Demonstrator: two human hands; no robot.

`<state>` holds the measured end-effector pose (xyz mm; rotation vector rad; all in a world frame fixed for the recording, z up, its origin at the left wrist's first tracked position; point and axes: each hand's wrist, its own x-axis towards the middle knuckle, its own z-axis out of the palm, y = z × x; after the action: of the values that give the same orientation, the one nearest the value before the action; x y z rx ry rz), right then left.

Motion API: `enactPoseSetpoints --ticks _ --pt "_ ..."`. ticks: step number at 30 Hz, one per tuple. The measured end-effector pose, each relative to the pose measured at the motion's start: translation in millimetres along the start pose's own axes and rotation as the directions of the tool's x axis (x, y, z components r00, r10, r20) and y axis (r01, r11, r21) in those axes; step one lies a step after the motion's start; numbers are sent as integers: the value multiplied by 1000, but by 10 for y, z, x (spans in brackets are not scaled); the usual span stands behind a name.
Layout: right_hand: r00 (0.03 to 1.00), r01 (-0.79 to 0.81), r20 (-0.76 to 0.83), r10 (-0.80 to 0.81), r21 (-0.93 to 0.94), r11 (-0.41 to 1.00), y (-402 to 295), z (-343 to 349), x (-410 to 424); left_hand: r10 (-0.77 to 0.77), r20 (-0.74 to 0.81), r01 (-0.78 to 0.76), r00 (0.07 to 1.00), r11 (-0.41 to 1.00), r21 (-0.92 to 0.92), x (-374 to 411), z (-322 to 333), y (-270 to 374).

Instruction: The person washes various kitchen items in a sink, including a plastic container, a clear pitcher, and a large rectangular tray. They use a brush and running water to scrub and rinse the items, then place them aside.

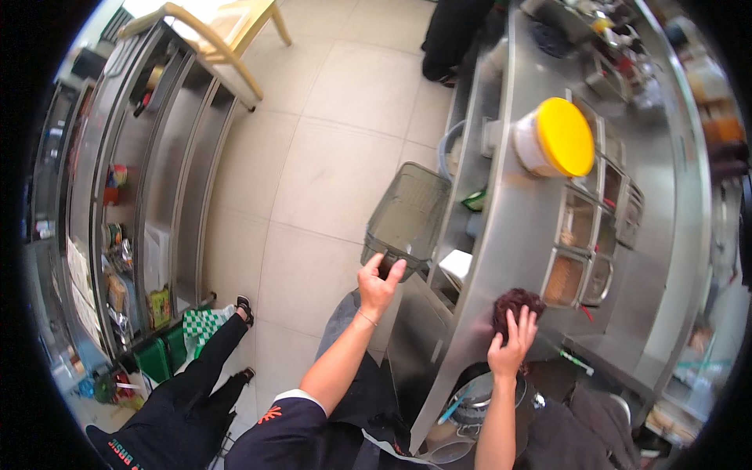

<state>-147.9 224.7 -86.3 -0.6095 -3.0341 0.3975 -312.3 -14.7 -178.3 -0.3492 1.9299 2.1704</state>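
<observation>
My left hand [379, 288] grips the near end of a grey translucent plastic bin [408, 211], held over the floor beside the steel counter [499, 235]. Some light residue or liquid shows on the bin's bottom. My right hand [513, 343] rests on a dark reddish-brown bunched thing [517, 305] at the counter's edge, perhaps a scrubbing pad or cloth; its material is unclear. Whether the fingers close around it cannot be told. Behind it, metal food pans [564, 279] are set into the counter. Farther along stands a white tub with a yellow lid [565, 138].
A person in black [176, 405] is at the lower left, another person's dark-clothed legs [455, 41] at the top. Steel shelving [158, 176] and a wooden chair [235, 35] stand left. A pot [476, 405] sits below my right hand.
</observation>
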Motion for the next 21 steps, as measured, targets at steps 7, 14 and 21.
enactPoseSetpoints --ticks 7,14,21 --pt "981 172 40 -189 261 950 -570 349 -89 149 -62 -132 987 966 222 378 -67 -451" --pt "990 136 -7 -140 304 943 -438 563 41 436 95 -440 895 823 360 812 -15 -164" --pt "989 146 -42 -141 394 907 -406 385 430 330 -41 -325 943 941 92 1393 386 16"
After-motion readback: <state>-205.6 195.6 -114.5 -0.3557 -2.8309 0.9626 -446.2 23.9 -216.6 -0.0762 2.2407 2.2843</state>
